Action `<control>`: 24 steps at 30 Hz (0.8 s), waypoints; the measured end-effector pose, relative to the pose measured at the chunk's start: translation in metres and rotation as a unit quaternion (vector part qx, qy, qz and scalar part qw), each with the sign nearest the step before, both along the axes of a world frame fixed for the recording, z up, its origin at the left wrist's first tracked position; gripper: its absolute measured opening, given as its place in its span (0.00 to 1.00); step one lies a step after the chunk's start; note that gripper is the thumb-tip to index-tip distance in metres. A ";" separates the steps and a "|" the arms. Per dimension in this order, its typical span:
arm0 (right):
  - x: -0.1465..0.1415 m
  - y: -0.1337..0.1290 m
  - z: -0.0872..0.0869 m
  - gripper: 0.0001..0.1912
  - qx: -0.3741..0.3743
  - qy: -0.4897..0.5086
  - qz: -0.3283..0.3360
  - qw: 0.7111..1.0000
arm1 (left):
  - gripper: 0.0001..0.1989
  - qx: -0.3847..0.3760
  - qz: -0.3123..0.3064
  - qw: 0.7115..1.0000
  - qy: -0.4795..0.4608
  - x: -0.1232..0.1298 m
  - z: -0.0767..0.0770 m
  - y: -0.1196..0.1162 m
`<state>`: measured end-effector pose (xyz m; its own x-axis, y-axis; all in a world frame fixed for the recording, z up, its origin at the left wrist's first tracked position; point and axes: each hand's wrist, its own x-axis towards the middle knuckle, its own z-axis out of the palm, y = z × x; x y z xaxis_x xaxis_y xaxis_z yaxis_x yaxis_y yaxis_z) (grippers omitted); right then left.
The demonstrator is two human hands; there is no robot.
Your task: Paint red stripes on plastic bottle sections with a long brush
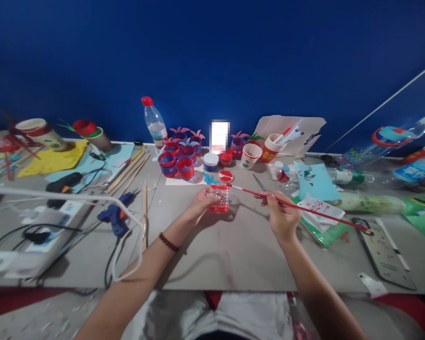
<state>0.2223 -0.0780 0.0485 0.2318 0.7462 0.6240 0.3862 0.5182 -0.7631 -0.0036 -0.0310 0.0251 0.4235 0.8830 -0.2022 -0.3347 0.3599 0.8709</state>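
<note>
My left hand (202, 204) grips a small clear plastic cup (220, 202) with red bands at its top and bottom, held above the grey table. My right hand (282, 215) is closed around a long red paintbrush (315, 209), whose tip reaches the cup's upper right edge. Just behind the cup lies a round lid with red paint (225, 176). Beyond it stand a white-lidded jar (210, 162) and a small red paint pot (225, 158). Several painted red and blue cups (185, 168) are grouped behind my left hand.
Glue gun (115, 215), power strip (53, 241), white cable and wooden sticks (145, 215) lie left. A water bottle (156, 125) and paper cups (250, 156) stand at the back. Right are blue paper (317, 182), plastic bottles and a phone (384, 250). The table's front edge (233, 290) is near me.
</note>
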 end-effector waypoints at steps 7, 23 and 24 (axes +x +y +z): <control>-0.002 -0.001 0.000 0.10 0.011 -0.025 0.012 1.000 | 0.30 -0.007 -0.003 1.000 -0.009 -0.001 0.001 0.000; -0.004 0.002 -0.005 0.08 -0.103 0.211 0.116 0.965 | 0.20 -0.052 0.005 0.995 -0.082 -0.009 -0.008 0.010; -0.005 0.003 -0.006 0.08 -0.111 0.219 0.126 0.961 | 0.19 -0.054 0.001 0.995 -0.087 -0.009 -0.008 0.010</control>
